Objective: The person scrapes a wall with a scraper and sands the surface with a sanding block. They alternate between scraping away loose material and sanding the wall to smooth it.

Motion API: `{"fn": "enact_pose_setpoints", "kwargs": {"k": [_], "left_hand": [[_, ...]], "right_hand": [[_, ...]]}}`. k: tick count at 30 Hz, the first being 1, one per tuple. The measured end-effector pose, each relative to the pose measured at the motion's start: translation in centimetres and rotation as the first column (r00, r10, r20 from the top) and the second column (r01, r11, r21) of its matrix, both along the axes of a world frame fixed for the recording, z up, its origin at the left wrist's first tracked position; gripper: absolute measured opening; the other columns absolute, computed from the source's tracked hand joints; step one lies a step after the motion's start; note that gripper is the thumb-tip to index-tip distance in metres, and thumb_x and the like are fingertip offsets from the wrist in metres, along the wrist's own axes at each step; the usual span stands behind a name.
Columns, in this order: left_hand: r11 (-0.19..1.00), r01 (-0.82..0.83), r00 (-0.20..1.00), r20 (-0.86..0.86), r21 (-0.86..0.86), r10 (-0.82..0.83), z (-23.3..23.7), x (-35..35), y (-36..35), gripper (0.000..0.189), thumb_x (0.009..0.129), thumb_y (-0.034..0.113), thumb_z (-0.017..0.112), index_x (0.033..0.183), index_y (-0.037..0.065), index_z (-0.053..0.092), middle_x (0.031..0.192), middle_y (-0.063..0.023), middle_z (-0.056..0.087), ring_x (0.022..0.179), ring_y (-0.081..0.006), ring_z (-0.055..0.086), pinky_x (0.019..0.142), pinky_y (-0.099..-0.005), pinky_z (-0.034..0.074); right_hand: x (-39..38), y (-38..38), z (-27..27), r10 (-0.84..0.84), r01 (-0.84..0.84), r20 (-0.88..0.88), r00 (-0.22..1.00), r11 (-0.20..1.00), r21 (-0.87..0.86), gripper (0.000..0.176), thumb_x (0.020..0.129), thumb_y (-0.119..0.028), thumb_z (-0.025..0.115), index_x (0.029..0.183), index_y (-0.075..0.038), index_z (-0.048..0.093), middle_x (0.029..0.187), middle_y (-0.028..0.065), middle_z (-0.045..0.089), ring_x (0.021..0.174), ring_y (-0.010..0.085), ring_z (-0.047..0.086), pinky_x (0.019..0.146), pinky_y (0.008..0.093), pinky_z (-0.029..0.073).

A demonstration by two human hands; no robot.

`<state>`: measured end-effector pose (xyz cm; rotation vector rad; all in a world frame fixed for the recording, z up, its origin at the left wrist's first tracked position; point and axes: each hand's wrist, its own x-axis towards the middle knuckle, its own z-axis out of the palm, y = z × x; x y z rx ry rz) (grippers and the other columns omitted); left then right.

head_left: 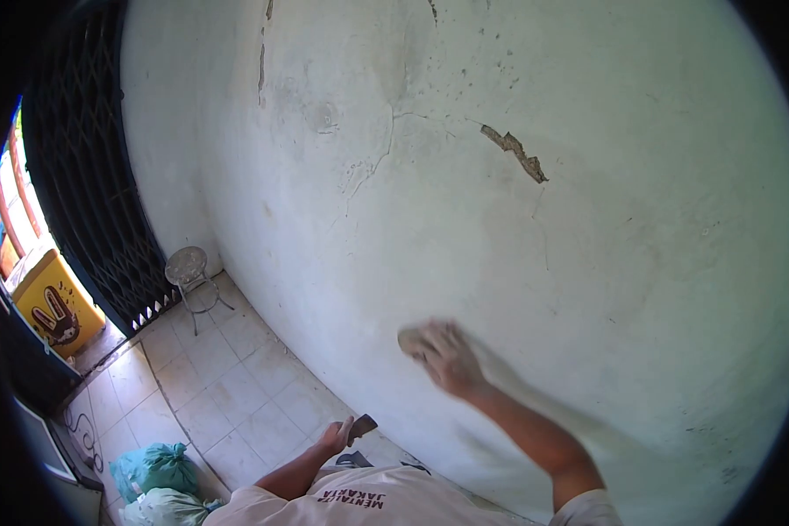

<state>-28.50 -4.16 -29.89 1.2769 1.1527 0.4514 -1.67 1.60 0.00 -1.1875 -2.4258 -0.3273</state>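
1. Tan, rounded pad: sits at the pale painted wall in the right hand, which curls over it; visible end points left, full axis hidden.
2. Dark, flat-bladed tool: gripped by the left hand below, long axis slanting rightward and slightly upward.

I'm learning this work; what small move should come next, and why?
Perhaps slide the pad gently across the wall: the right hand seems to hold it against that surface, while the left hand holds a dark tool lower down.
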Motion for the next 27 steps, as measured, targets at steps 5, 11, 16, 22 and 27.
{"fn": "enact_pose_setpoints", "kwargs": {"k": [5, 11, 16, 22, 27], "left_hand": [[0.958, 0.246, 0.935, 0.295, -0.148, -0.195, 5.7, 2.9, 2.0, 0.069, 0.104, 0.048, 0.03, 0.075, 0.0, 0.069, 0.06, -0.01, 0.061, 0.044, -0.0191, 0.052, 0.047, -0.0334, 0.045], [0.791, 0.596, 0.795, 0.244, -0.142, -0.555, 17.4, 8.7, 2.0, 0.05, 0.105, 0.044, 0.035, 0.124, 0.0, 0.051, 0.09, -0.0087, 0.068, 0.047, -0.0144, 0.052, 0.044, -0.0266, 0.044], [0.706, 0.683, 0.681, 0.512, -0.185, -0.525, 15.2, 12.4, 1.5, 0.042, 0.105, 0.04, 0.037, 0.125, 0.004, 0.046, 0.086, -0.0082, 0.065, 0.045, -0.0121, 0.05, 0.04, -0.0262, 0.043], [0.844, 0.489, 0.766, 0.573, -0.222, -0.293, 13.8, 13.4, 1.3, 0.033, 0.105, 0.033, 0.041, 0.118, 0.004, 0.05, 0.079, -0.0085, 0.063, 0.044, -0.0131, 0.051, 0.038, -0.0273, 0.043], [0.983, 0.153, 0.827, 0.558, -0.104, -0.069, 17.2, 14.3, 0.8, 0.025, 0.103, 0.026, 0.046, 0.112, 0.003, 0.051, 0.076, -0.008, 0.061, 0.042, -0.0161, 0.053, 0.036, -0.028, 0.044]], "right_hand": [[3.5, -9.0, -13.6, -0.622, -0.005, -0.557, 0.55, 0.665, -0.747, 0.032, 0.097, -0.028, 0.063, 0.109, 0.002, 0.066, 0.094, 0.0092, 0.068, 0.085, 0.012, 0.063, 0.076, 0.0327, 0.051], [1.5, -14.2, -13.8, -0.769, -0.358, -0.618, -0.165, 0.63, -0.689, 0.04, 0.101, -0.034, 0.055, 0.119, 0.001, 0.061, 0.105, 0.0068, 0.067, 0.093, 0.0154, 0.066, 0.086, 0.0326, 0.053], [2.1, -16.0, -14.5, -0.808, -0.347, -0.567, -0.16, 0.584, -0.734, 0.044, 0.102, -0.041, 0.053, 0.115, 0.0, 0.06, 0.105, 0.0057, 0.066, 0.089, 0.0138, 0.065, 0.08, 0.0312, 0.053], [1.9, -16.8, -14.7, -0.773, 0.03, -0.628, -0.095, 0.628, -0.778, 0.042, 0.1, -0.039, 0.057, 0.123, -0.004, 0.05, 0.091, 0.0004, 0.056, 0.077, 0.0092, 0.055, 0.065, 0.0268, 0.047], [0.8, -17.9, -11.5, -0.585, -0.01, -0.787, 0.196, 0.801, -0.598, 0.034, 0.095, -0.019, 0.065, 0.122, -0.003, 0.051, 0.093, 0.0025, 0.054, 0.083, 0.0104, 0.053, 0.07, 0.0263, 0.045]]}}
